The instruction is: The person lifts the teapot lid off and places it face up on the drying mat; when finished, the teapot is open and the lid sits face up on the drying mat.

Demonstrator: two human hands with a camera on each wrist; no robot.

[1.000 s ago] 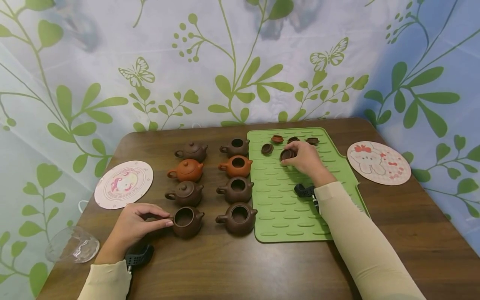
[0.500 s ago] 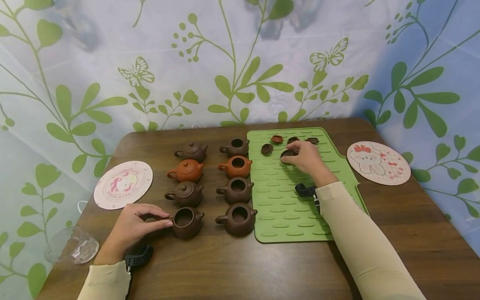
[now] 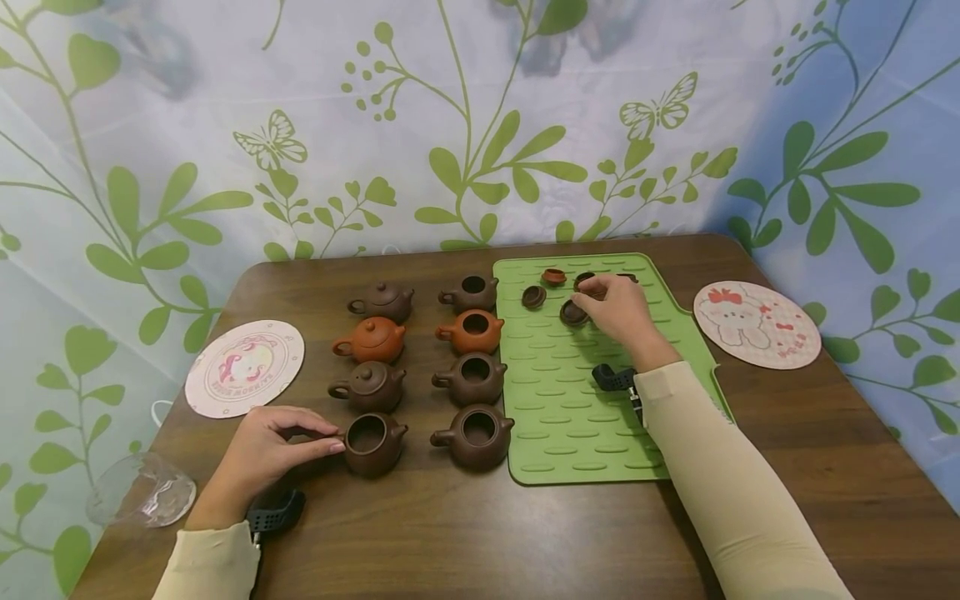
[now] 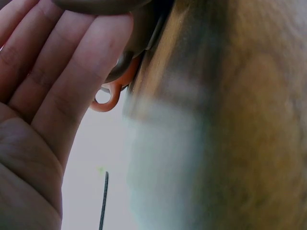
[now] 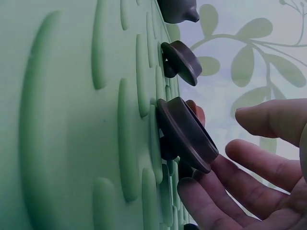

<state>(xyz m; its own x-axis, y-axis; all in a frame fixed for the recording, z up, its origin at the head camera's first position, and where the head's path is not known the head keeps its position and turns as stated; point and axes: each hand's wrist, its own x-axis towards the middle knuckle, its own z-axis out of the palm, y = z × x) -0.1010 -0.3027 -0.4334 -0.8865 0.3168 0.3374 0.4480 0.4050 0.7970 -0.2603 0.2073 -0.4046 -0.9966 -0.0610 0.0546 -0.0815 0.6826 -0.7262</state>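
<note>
At the near left of the table, my left hand (image 3: 266,450) pinches the handle of a dark brown lidless teapot (image 3: 375,458), which stands upright. In the left wrist view, the fingers (image 4: 72,86) reach up to the underside of that teapot (image 4: 103,5). Over the green mat (image 3: 562,400), my right hand (image 3: 621,312) is beside a dark brown teapot lid (image 3: 572,313). The right wrist view shows this lid (image 5: 187,134) knob down on the mat, tilted, with thumb and fingers spread apart around it. Several other lids, one of them orange-brown (image 3: 554,277), lie behind it, partly hidden by the hand.
Two columns of small teapots stand left of the mat: a lidded orange one (image 3: 375,340) among the left ones, open-topped ones like the orange teapot (image 3: 477,332) on the right. Round coasters lie at the left (image 3: 246,368) and right (image 3: 757,325). A clear glass bowl (image 3: 150,492) sits at the left edge.
My right hand's fingers have parted from the dark lid and drawn slightly up and right, leaving it on the mat. The left hand stays at the teapot's handle.
</note>
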